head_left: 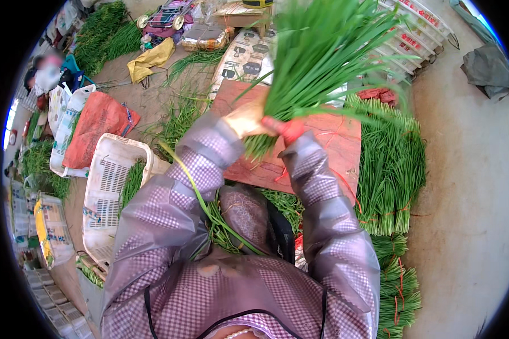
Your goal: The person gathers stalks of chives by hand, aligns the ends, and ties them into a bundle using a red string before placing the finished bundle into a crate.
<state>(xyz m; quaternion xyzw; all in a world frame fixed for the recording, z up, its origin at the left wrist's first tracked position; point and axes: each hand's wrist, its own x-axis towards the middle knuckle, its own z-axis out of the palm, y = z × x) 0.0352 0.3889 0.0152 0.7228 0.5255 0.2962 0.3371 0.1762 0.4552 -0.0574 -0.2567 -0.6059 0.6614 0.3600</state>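
Above a reddish board [329, 161], I hold a large bunch of green chives [316, 62], its leaves fanning away from me and blurred at the tips. My left hand [247, 117] wraps round the bunch near its cut ends from the left. From the right, my right hand [288, 130], with red covering on it, closes on the same lower part. Thin red ties [339, 178] lie on the board below my right wrist. Clear plastic sleeves cover both forearms. A few loose chive stalks [218, 217] lie over my lap and left arm.
Tied chive bundles [391, 169] are stacked right of the board. White plastic baskets [114, 181] and an orange-red sack [95, 129] stand to the left. A yellow cloth [151, 60] and loose greens [181, 121] lie on the floor. White crates [418, 34] are at far right. Another person [48, 76] is at far left.
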